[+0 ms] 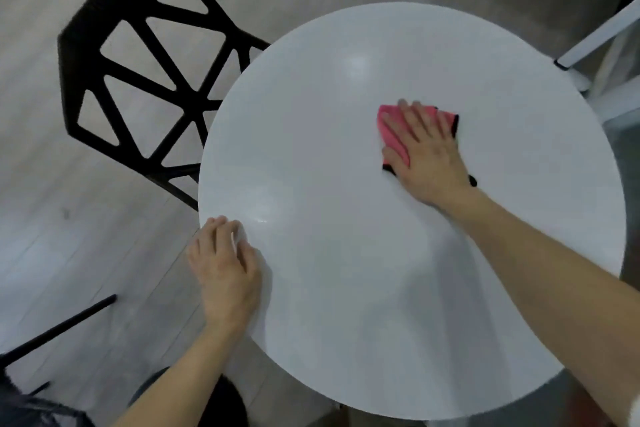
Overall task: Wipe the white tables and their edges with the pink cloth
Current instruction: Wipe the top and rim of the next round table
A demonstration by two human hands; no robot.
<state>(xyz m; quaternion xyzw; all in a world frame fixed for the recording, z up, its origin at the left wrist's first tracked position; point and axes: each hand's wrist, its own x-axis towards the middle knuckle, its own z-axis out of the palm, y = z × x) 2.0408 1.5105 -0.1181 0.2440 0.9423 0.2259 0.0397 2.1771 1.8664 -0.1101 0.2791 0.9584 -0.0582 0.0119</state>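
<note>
A round white table fills the middle and right of the head view. The pink cloth, with dark trim, lies flat on the table's right half. My right hand presses down on the cloth with straight, spread fingers and covers most of it. My left hand rests on the table's left edge, its fingers loosely bent over the rim.
A black chair with an open geometric seat stands against the table's far left side. A thin black chair leg crosses the floor at lower left. White furniture legs stand at the upper right beyond the table.
</note>
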